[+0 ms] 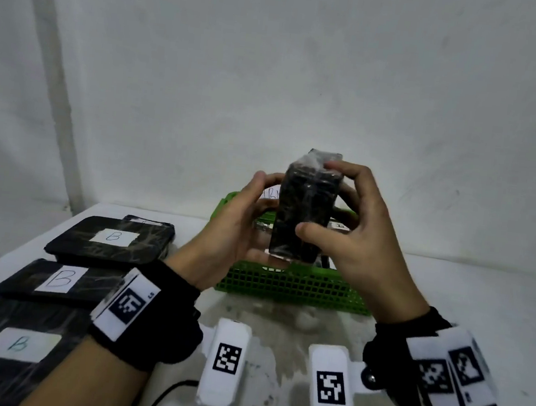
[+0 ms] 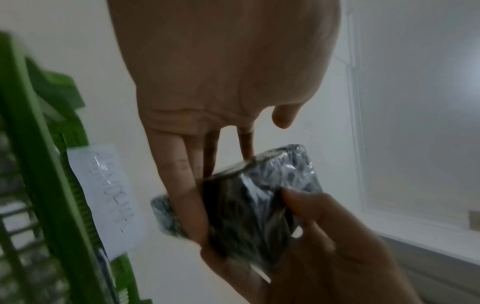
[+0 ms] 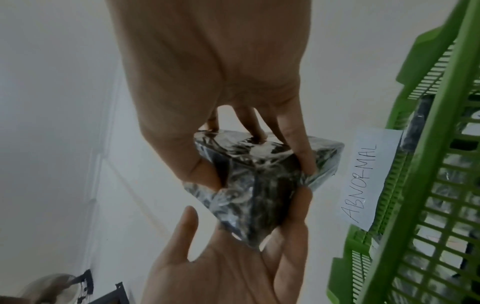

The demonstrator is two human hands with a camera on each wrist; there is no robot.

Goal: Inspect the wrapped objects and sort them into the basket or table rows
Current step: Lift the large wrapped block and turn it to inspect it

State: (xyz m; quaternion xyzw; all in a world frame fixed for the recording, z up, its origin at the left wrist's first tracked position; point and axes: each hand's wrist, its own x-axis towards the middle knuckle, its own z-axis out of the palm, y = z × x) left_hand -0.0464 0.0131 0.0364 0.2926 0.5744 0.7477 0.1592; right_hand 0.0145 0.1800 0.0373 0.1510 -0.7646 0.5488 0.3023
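Observation:
A black block in crinkled clear wrap (image 1: 303,206) stands upright in the air above the green basket (image 1: 283,288). My right hand (image 1: 318,200) pinches it, thumb on the near face and index finger on its top end. My left hand (image 1: 265,196) supports it from the left and below with straight fingers (image 2: 182,185), thumb (image 2: 283,117) off it. In the right wrist view my thumb (image 3: 200,168) and index finger (image 3: 303,156) press the wrap. The basket carries a paper label reading ABNORMAL (image 3: 366,176). Wrapped items (image 1: 264,227) lie inside it, mostly hidden.
Three flat black wrapped packs labelled B (image 1: 112,242) (image 1: 60,282) (image 1: 9,350) lie in a row on the left of the white table (image 1: 467,292), another pack (image 1: 147,221) behind them. Two white marker devices (image 1: 225,361) (image 1: 332,387) with cables sit at the front edge.

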